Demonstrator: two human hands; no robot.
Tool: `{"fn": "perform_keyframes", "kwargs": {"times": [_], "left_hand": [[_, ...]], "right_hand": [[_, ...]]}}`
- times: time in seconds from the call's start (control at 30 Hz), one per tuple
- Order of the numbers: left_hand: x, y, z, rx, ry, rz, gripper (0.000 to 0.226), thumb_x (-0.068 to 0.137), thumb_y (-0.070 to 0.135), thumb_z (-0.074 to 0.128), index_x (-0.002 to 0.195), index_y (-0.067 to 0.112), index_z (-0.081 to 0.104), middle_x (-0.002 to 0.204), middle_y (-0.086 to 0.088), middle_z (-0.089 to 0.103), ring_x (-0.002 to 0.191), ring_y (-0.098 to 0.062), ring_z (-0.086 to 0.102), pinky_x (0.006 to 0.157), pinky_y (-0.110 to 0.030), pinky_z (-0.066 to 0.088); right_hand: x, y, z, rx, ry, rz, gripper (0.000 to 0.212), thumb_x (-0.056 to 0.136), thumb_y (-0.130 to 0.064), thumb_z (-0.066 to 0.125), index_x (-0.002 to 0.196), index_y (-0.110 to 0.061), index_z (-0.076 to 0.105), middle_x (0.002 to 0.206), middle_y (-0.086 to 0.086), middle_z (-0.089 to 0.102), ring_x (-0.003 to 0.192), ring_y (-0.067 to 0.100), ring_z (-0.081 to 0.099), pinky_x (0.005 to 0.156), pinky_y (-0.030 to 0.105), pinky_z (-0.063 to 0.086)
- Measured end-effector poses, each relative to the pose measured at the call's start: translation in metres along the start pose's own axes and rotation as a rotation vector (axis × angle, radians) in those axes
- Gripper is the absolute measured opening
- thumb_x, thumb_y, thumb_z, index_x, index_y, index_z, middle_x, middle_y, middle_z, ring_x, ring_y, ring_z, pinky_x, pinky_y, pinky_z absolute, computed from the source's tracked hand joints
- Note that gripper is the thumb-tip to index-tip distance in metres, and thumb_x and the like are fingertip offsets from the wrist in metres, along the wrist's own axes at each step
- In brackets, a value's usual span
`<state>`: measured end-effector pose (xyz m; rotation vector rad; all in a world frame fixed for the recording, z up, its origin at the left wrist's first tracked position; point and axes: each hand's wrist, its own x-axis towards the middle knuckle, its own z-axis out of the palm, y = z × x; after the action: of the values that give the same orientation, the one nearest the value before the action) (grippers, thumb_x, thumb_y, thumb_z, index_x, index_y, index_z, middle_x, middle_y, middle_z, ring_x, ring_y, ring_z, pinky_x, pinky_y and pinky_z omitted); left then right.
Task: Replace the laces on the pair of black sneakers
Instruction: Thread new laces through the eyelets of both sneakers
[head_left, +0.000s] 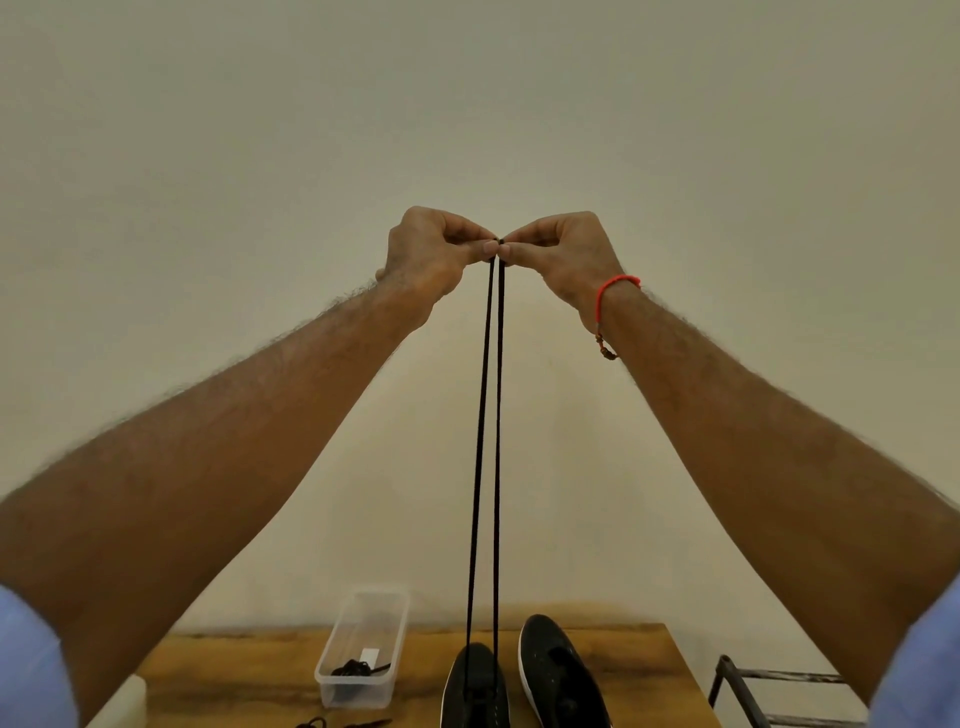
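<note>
Both hands raised high, left hand (431, 254) and right hand (561, 254) each pinching one tip of the black lace (491, 415), ends level. Lace runs taut down to left sneaker (475, 686) on the bench (234, 675); right sneaker (556, 675) just beside it. Step looks like evening out lace ends; next likely lower hands, start crossing through eyelets.

Two sneakers (519, 680) stand side by side on the table (249, 675), a container (363, 649) holding a lace (358, 669) to their left.
</note>
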<state>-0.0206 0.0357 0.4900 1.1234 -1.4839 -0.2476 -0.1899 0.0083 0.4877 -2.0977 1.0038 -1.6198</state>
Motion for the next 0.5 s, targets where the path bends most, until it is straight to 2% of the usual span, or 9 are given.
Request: {"fn": "perform_keyframes", "kwargs": {"times": [0.23, 0.37, 0.5], "left_hand": [[0.0008, 0.0019, 0.0003, 0.000, 0.005, 0.003, 0.006, 0.081, 0.031, 0.085, 0.081, 0.032, 0.079, 0.078, 0.016, 0.075, 0.088, -0.002, 0.066, 0.096, -0.043, 0.055], [0.0007, 0.0029, -0.0001, -0.013, -0.008, 0.009, 0.007, 0.083, 0.028, 0.083, 0.089, 0.027, 0.079, 0.082, 0.013, 0.074, 0.082, 0.003, 0.063, 0.086, -0.030, 0.055], [0.0022, 0.0018, -0.0003, -0.005, -0.007, 0.011, 0.006, 0.082, 0.028, 0.084, 0.084, 0.030, 0.078, 0.081, 0.014, 0.075, 0.086, 0.000, 0.065, 0.095, -0.038, 0.055]], "right_hand": [[0.0008, -0.0008, -0.0009, -0.013, 0.005, -0.003, 0.016, 0.082, -0.028, 0.082, 0.092, -0.017, 0.080, 0.086, -0.006, 0.077, 0.089, 0.000, 0.071, 0.083, 0.019, 0.051], [0.0001, -0.0019, -0.0006, -0.015, 0.005, -0.009, 0.017, 0.081, -0.029, 0.082, 0.092, -0.016, 0.080, 0.086, -0.005, 0.077, 0.089, 0.002, 0.071, 0.085, 0.020, 0.052], [0.0002, -0.0022, -0.0003, -0.023, 0.007, -0.007, 0.016, 0.082, -0.028, 0.082, 0.092, -0.016, 0.080, 0.086, -0.006, 0.077, 0.090, 0.002, 0.071, 0.085, 0.020, 0.052]]}}
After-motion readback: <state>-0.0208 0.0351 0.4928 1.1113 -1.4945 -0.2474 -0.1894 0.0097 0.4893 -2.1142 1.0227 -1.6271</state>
